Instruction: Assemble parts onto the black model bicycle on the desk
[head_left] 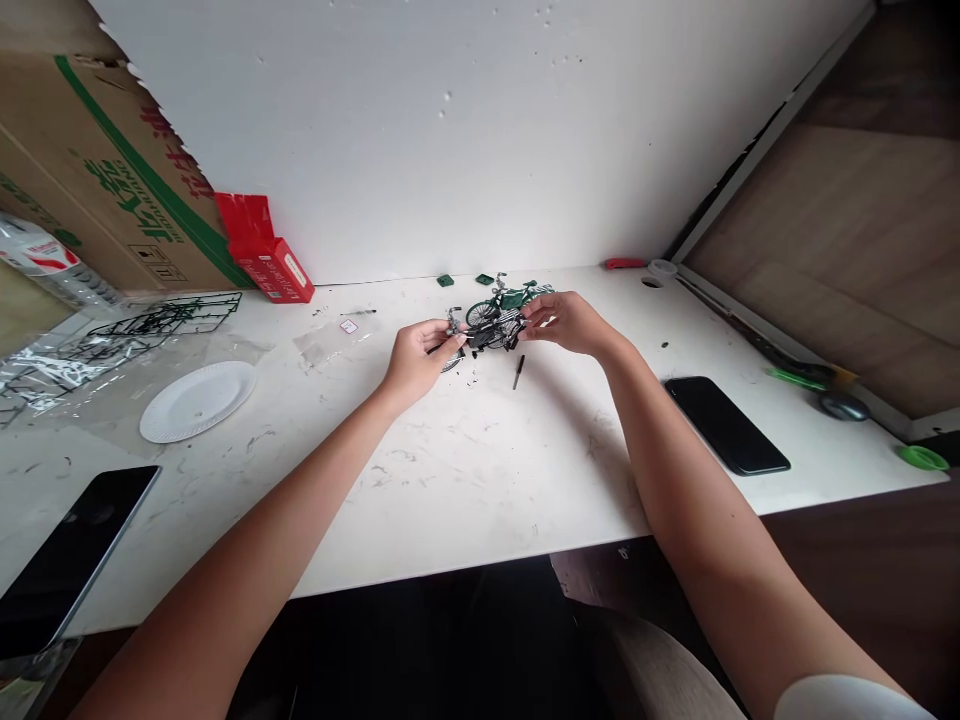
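Observation:
Between my hands is a small black model bicycle [486, 334] with a grey handlebar and spoked wheels. My left hand [421, 360] pinches it at the handlebar end, thumb and fingers closed near the front wheel. At the other end my right hand [564, 322] grips the rear part with thumb and fingertips; its fingers hide part of the frame. Just behind stands a green model bicycle [513, 298], partly covered by the black one and by my right hand. A thin black stick-like piece [519, 372] lies on the table in front, beside tiny dark scraps.
Left are a white plate [199, 402], plastic bags with part frames [75, 355], a red box [270, 255] and a phone [82, 555]. Right are another phone [726, 424] and a red-handled tool [625, 264]. Two green pieces [445, 281] lie near the white back panel [450, 150].

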